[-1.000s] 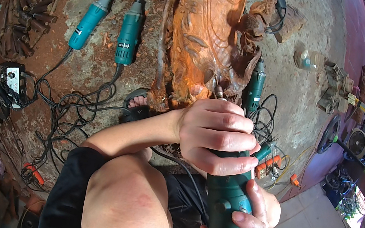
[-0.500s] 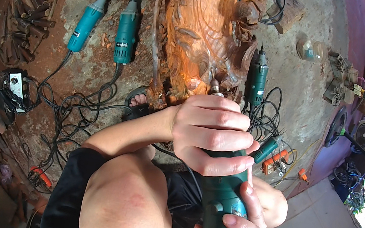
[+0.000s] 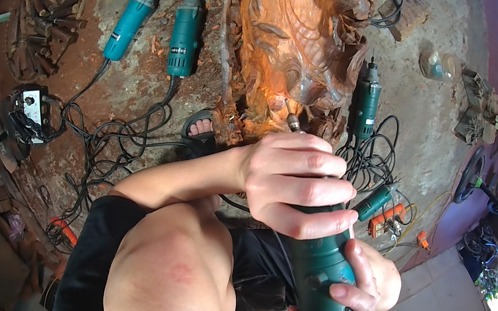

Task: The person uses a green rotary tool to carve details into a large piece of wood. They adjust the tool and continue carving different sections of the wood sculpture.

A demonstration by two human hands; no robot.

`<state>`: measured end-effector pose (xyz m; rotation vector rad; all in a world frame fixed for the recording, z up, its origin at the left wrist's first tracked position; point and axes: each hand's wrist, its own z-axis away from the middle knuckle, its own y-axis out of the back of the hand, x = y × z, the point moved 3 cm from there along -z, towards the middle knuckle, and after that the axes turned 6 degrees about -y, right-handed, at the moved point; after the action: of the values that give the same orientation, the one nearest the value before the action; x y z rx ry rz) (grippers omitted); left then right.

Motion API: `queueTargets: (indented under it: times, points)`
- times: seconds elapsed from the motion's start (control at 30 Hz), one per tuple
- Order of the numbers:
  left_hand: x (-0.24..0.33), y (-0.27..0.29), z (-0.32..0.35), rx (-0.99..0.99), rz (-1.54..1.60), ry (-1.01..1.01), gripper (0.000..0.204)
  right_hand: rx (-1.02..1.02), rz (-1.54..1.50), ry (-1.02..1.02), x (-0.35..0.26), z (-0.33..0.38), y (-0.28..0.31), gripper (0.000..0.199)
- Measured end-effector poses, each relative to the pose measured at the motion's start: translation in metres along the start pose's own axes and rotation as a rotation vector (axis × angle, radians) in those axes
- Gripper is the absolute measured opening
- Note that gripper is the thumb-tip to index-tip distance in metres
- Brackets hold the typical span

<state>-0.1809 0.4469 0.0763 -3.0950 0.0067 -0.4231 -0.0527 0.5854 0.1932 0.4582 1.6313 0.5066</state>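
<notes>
My left hand (image 3: 298, 181) is wrapped over the front of a green die grinder (image 3: 325, 262), near its collet. Farther back, my right hand (image 3: 362, 285) grips the grinder's body from the right, its fingers curled round the housing. The tool slants from lower right to upper left, and its thin bit reaches the lower part of a carved orange-brown wood piece (image 3: 276, 40); whether the tip touches the wood I cannot tell. Flowing grooves and raised shapes cover the carving. My left forearm rests across my bent knee.
Two teal grinders (image 3: 129, 24) lie left of the carving, and a slim green grinder (image 3: 368, 103) lies to its right. Black cords (image 3: 113, 131) tangle over the floor. A speed-control box (image 3: 31, 114) sits at left, a round wooden rack (image 3: 51, 14) beyond it, an orange power strip (image 3: 386, 221) at right.
The grinder's rear end has swung to the right with my right hand, so the tool slants more. Both hands keep their hold. The whole view has shifted slightly.
</notes>
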Motion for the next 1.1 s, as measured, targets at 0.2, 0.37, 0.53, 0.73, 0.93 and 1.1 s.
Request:
queueTargets:
  times: [0.2,0.37,0.53,0.73,0.93,1.1]
  points:
    - [-0.001,0.001,-0.003,-0.038,0.002,0.048,0.041,0.334,-0.133,0.356,0.030,-0.025,-0.032,0.065]
    - [-0.003,0.004,-0.002,-0.033,-0.009,0.060,0.040,-0.141,-0.169,0.307,0.023,-0.027,0.007,0.081]
    - [-0.002,-0.001,-0.001,-0.045,0.014,0.057,0.040,0.364,-0.024,0.359,0.024,-0.027,-0.030,0.070]
    - [-0.001,-0.002,-0.002,-0.038,0.026,0.061,0.040,0.372,-0.014,0.389,0.026,-0.027,-0.032,0.073]
    - [0.000,-0.004,-0.001,-0.019,0.038,0.056,0.039,0.344,0.032,0.437,0.027,-0.021,-0.028,0.076]
    - [0.002,-0.007,0.001,-0.011,0.043,0.057,0.039,0.181,0.033,0.469,0.023,-0.015,-0.016,0.058]
